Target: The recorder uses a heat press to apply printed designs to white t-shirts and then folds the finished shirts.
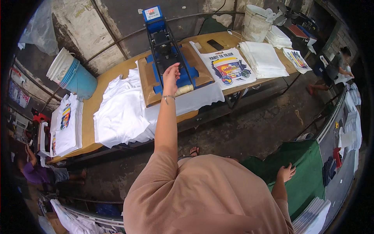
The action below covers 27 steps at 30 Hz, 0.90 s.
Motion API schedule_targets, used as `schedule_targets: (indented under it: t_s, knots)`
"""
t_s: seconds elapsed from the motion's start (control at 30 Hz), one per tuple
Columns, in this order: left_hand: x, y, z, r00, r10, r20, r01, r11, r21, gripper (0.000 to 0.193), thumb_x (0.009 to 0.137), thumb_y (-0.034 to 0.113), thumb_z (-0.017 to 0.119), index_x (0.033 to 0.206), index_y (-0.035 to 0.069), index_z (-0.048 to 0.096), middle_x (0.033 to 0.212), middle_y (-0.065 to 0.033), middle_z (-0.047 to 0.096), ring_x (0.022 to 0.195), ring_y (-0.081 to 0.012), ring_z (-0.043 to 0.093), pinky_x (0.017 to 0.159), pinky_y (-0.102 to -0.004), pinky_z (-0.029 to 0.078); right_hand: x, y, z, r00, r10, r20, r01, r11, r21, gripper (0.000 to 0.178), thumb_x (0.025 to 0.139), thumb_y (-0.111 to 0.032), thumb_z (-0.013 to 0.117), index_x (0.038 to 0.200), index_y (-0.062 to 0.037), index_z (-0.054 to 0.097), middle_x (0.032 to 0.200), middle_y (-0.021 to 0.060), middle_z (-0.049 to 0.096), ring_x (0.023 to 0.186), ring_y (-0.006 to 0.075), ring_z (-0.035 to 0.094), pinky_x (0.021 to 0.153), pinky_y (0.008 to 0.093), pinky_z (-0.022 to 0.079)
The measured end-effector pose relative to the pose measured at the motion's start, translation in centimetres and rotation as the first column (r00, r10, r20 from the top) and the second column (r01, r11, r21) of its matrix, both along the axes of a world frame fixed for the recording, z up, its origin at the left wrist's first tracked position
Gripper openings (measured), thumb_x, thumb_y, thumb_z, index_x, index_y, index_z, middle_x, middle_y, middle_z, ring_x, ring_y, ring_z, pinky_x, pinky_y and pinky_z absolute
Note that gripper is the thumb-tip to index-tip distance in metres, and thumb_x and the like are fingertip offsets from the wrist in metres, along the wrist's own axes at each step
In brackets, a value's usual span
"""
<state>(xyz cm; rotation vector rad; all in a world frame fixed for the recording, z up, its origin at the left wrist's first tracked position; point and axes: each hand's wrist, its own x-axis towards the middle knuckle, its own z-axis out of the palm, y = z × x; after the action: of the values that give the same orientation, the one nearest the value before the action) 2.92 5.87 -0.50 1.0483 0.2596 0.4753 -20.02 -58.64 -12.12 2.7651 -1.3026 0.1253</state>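
Observation:
My left hand reaches over a blue and black heat press, its fingers curled in above the metal arms. Whether anything is inside those fingers is hidden. Beside my wrist lies the press's front bar with a cream cloth wrap. Brown covering edges the press's flat board, and white fabric hangs out under its front. Low on my right side, my right hand is open, fingers apart, over a green cloth; I cannot tell if it touches.
Left of the press lie white shirts, a printed shirt stack and nested buckets. To its right are a printed shirt pile, a phone, folded white fabric and a stained bucket. Two people work nearby.

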Motion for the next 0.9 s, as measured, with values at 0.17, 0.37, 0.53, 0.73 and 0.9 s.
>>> schedule_targets:
  t_s: [0.17,0.37,0.53,0.73,0.9]
  knots:
    - [-0.3,0.3,0.4,0.998,-0.021,0.055,0.023,0.999,-0.032,0.027,0.091,0.025,0.048,0.104,0.004,0.06,0.078,0.0002,0.058,0.065,-0.0103,0.053,0.059,-0.0235,0.042,0.0,0.1,0.1,1.0,-0.002,-0.008,0.002,1.0,0.024,0.047,0.081,-0.02,0.051,0.128,-0.0218,0.045,0.145,0.0062,0.027,0.135,0.0283,0.02,0.103,0.0459,0.029]
    - [-0.6,-0.1,1.0,0.996,-0.084,0.001,0.084,0.995,-0.051,0.04,0.093,0.038,0.043,0.104,0.003,0.059,0.084,-0.0036,0.062,0.074,-0.0134,0.057,0.068,-0.0253,0.044,0.0,0.0,0.0,1.0,-0.001,0.002,0.001,1.0,0.017,0.047,0.081,-0.02,0.052,0.128,-0.0218,0.045,0.144,0.0064,0.027,0.134,0.0284,0.021,0.103,0.046,0.029]
    - [-0.3,-0.3,0.7,1.0,-0.01,0.0,0.01,0.999,0.034,0.027,0.087,0.03,0.061,0.099,0.006,0.06,0.083,-0.0004,0.061,0.072,-0.0081,0.056,0.061,-0.0211,0.043,0.0,-0.3,-0.4,1.0,0.006,0.014,-0.006,1.0,-0.007,0.047,0.08,-0.02,0.052,0.127,-0.0221,0.046,0.143,0.0055,0.028,0.134,0.0278,0.022,0.102,0.0456,0.031]
    - [0.1,-0.4,0.3,0.995,0.093,-0.044,-0.091,0.995,0.046,0.026,0.074,0.023,0.076,0.089,0.007,0.061,0.077,0.0025,0.058,0.064,-0.005,0.051,0.053,-0.0178,0.04,0.0,-0.1,-0.1,1.0,0.0,0.017,0.0,1.0,0.003,0.048,0.08,-0.02,0.052,0.128,-0.0223,0.046,0.144,0.0053,0.028,0.134,0.027,0.023,0.101,0.0453,0.032]
    - [0.0,-0.3,0.4,0.997,0.06,-0.052,-0.057,0.997,0.059,0.025,0.075,0.023,0.075,0.088,0.007,0.062,0.077,0.0025,0.058,0.065,-0.0047,0.052,0.055,-0.0178,0.04,0.1,0.4,0.6,1.0,-0.012,-0.014,0.013,1.0,0.015,0.048,0.082,-0.018,0.049,0.129,-0.0222,0.044,0.145,0.006,0.027,0.134,0.0263,0.022,0.101,0.0448,0.032]
